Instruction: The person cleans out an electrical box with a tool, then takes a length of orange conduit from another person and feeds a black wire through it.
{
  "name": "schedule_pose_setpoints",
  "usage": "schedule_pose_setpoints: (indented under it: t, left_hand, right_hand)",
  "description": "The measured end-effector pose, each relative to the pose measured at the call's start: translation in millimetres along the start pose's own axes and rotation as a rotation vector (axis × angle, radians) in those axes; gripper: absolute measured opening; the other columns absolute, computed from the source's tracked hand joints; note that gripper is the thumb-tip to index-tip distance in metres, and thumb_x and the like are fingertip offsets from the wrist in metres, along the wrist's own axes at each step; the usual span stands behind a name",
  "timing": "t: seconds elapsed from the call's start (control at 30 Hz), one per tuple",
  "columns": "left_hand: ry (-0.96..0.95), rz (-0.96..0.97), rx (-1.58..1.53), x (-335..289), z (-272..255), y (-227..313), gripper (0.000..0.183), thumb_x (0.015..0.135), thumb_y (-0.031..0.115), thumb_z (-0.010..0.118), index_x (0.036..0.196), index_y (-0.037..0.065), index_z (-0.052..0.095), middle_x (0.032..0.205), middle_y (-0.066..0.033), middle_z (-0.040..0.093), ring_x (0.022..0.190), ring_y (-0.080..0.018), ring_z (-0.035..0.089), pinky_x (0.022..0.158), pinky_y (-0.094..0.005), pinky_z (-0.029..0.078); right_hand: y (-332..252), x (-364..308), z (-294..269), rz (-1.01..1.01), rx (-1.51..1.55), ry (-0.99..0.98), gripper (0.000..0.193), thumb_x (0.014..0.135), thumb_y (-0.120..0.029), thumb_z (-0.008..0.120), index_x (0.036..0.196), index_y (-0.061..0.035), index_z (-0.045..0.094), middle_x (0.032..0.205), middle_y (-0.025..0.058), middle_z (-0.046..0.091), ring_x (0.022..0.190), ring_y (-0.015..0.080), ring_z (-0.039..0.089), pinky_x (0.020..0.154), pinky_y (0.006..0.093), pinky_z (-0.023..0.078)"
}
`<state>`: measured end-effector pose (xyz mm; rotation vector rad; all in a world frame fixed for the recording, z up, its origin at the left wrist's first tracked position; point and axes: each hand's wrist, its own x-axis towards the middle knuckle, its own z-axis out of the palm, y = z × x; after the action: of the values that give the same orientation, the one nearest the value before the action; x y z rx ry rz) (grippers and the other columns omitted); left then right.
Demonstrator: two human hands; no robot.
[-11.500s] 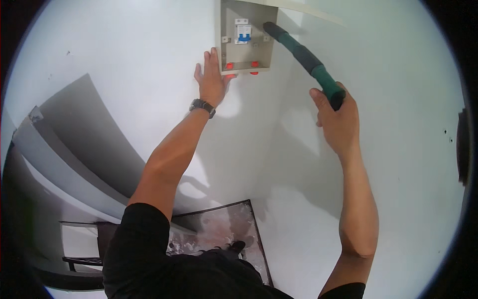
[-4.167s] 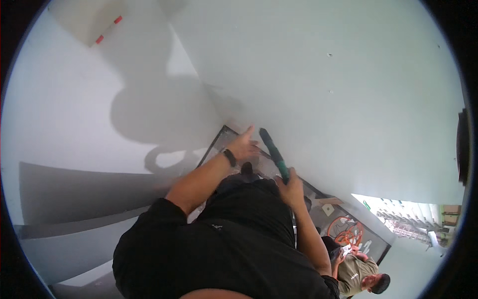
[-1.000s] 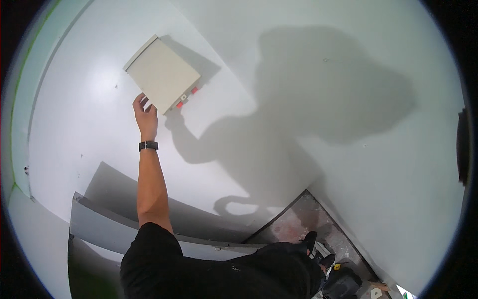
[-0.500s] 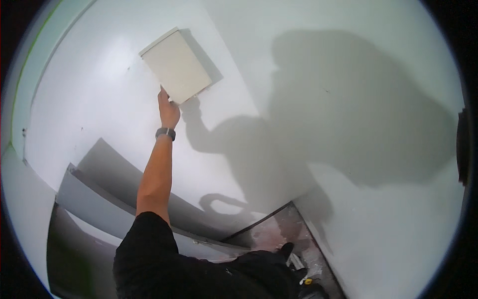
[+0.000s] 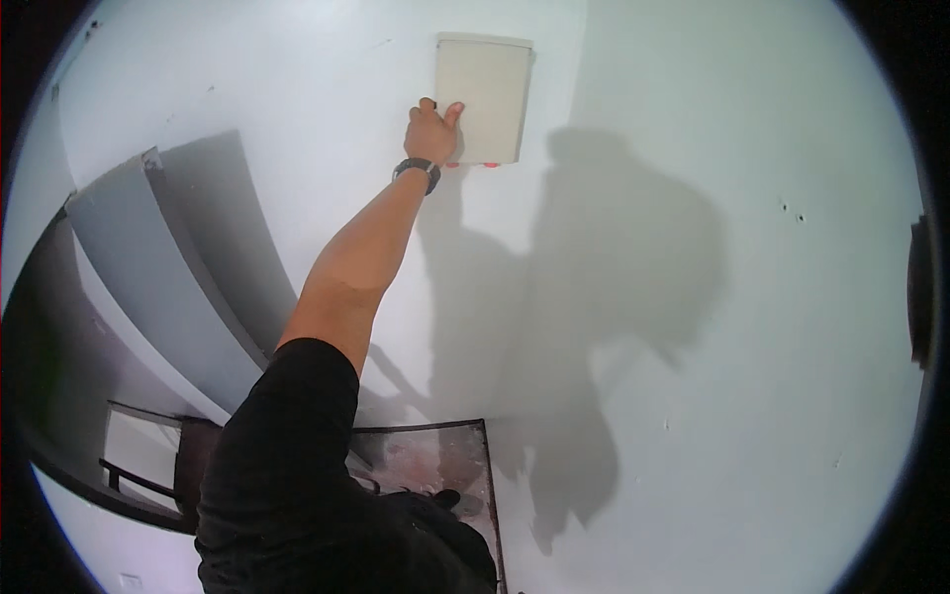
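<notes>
A flat beige box with a lidded top edge (image 5: 487, 94) hangs on the white wall, high in the middle of the head view. My left hand (image 5: 429, 133) is at its lower left side, fingers curled at the edge and thumb against the front. Around that wrist is a dark watch (image 5: 418, 172). Small red parts (image 5: 491, 165) show along the underside of the box. What the curled fingers touch at the side is partly hidden. My right hand is out of view.
A grey curved ledge (image 5: 124, 238) rises at the left, with a dark opening below it. Below lies a reddish, stained floor (image 5: 435, 457) beside the wall corner. The right wall (image 5: 782, 376) has small holes, and a dark object (image 5: 920, 292) sits at the far right rim.
The view has turned, so the box now looks upright and further right. My left hand has gone from the lower corner to the left side, its thumb now on the front.
</notes>
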<state>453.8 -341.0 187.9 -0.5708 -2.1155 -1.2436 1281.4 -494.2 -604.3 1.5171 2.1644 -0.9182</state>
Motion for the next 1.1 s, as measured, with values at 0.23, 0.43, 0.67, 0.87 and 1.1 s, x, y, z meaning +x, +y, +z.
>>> schedule_pose_setpoints:
  t: [0.23, 0.43, 0.67, 0.87, 1.1]
  left_hand:
    - [-0.007, 0.249, -0.185, 7.9, 5.7, -34.3, 0.064, 0.093, 0.055, 0.064, 0.127, 0.002, 0.051, 0.117, -0.0244, 0.059, 0.103, -0.0414, 0.064, 0.087, -0.0496, 0.053]
    - [-0.444, -0.112, -0.24, 38.8, -61.7, -14.0, 0.059, 0.098, 0.045, 0.063, 0.13, -0.003, 0.051, 0.123, -0.0227, 0.062, 0.105, -0.0332, 0.065, 0.087, -0.0436, 0.053]
    - [-0.465, 0.129, -0.204, -12.7, -28.8, -22.3, 0.079, 0.095, 0.031, 0.072, 0.149, -0.005, 0.026, 0.13, -0.0312, 0.056, 0.119, -0.0373, 0.06, 0.1, -0.0478, 0.051]
    - [-0.649, -0.201, -0.515, -267.6, 89.0, -204.5, 0.048, 0.101, 0.037, 0.058, 0.135, 0.004, 0.053, 0.141, -0.0189, 0.053, 0.127, -0.0313, 0.055, 0.104, -0.044, 0.047]
    - [-2.208, 0.614, -0.308, -672.2, -57.8, -345.1, 0.037, 0.098, 0.041, 0.058, 0.111, 0.009, 0.071, 0.105, -0.0133, 0.073, 0.102, -0.0332, 0.067, 0.095, -0.0473, 0.049]
  right_hand:
    - [-3.9, -20.5, -50.6, 0.408, 0.785, 0.071, 0.017, 0.09, -0.026, 0.061, 0.092, -0.0092, 0.063, 0.077, 0.0113, 0.063, 0.067, 0.0256, 0.064, 0.056, 0.042, 0.049]
    - [-72.7, -74.5, -112.3, 0.476, 0.909, 0.06, 0.031, 0.092, -0.013, 0.055, 0.062, -0.0053, 0.06, 0.059, 0.0092, 0.06, 0.051, 0.0235, 0.062, 0.042, 0.041, 0.046]
    - [-84.7, -119.0, -102.9, 0.545, 1.093, 0.097, 0.007, 0.084, -0.018, 0.066, 0.083, -0.011, 0.064, 0.072, 0.0064, 0.065, 0.062, 0.023, 0.065, 0.05, 0.0389, 0.05]
    - [24.5, -160.8, 31.2, 0.252, 1.046, -0.109, 0.031, 0.089, -0.022, 0.064, 0.117, -0.01, 0.057, 0.092, 0.0043, 0.064, 0.077, 0.0202, 0.068, 0.065, 0.0369, 0.056]
    - [-56.5, -209.3, 78.0, 0.216, 0.097, 0.161, 0.016, 0.079, -0.021, 0.066, 0.087, -0.0087, 0.071, 0.088, 0.0147, 0.069, 0.085, 0.0336, 0.068, 0.076, 0.0458, 0.055]
